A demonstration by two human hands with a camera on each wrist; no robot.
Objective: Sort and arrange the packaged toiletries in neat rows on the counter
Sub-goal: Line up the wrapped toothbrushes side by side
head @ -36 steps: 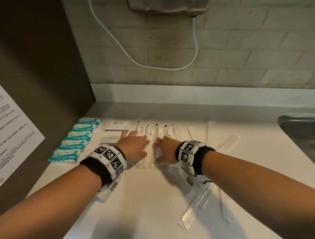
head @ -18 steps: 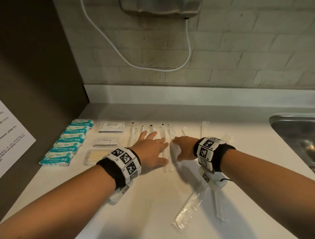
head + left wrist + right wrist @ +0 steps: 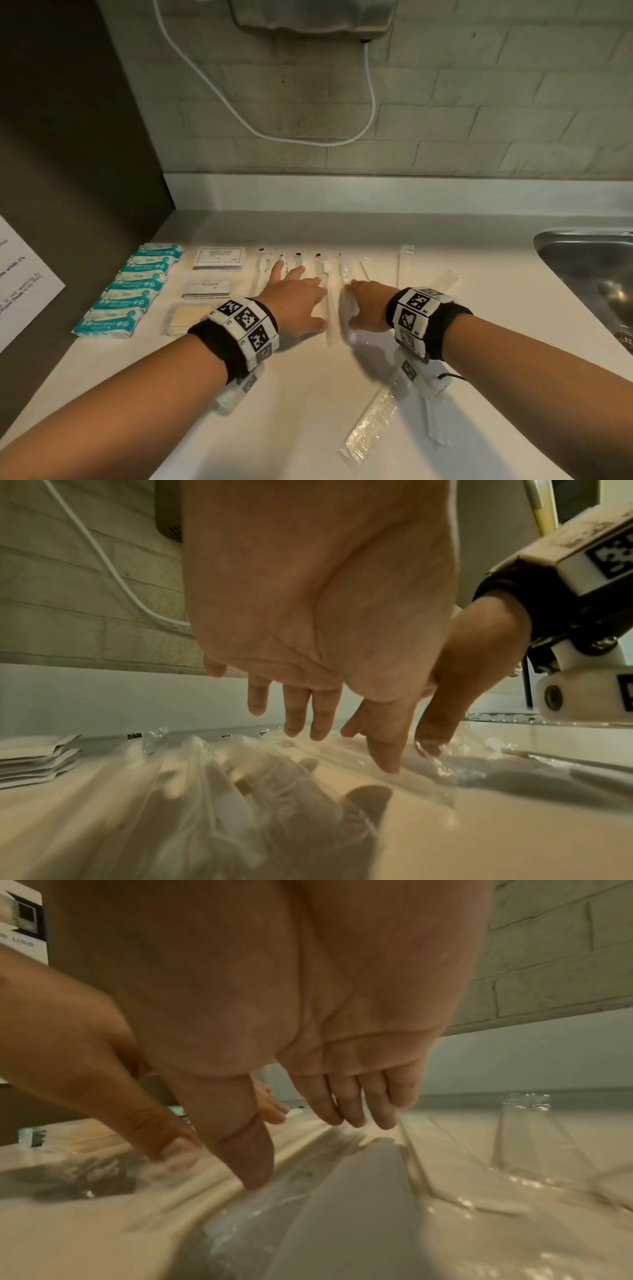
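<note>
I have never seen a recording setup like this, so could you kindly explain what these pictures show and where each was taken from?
No machine here: a person works with two bare hands, wearing a camera on the head and one on each wrist. The wide picture is the head view; the two close ones look along each palm to the fingers. The patterned bands are on the wrists.

On the white counter lie teal packets in a column at the left, white sachets, and clear-wrapped toothbrushes side by side. More clear-wrapped items, including a comb, lie loose nearer the person. A metal sink sits at the right.

Neither hand grips anything: the left hand and right hand have straight fingers resting on the wrappers.
</note>
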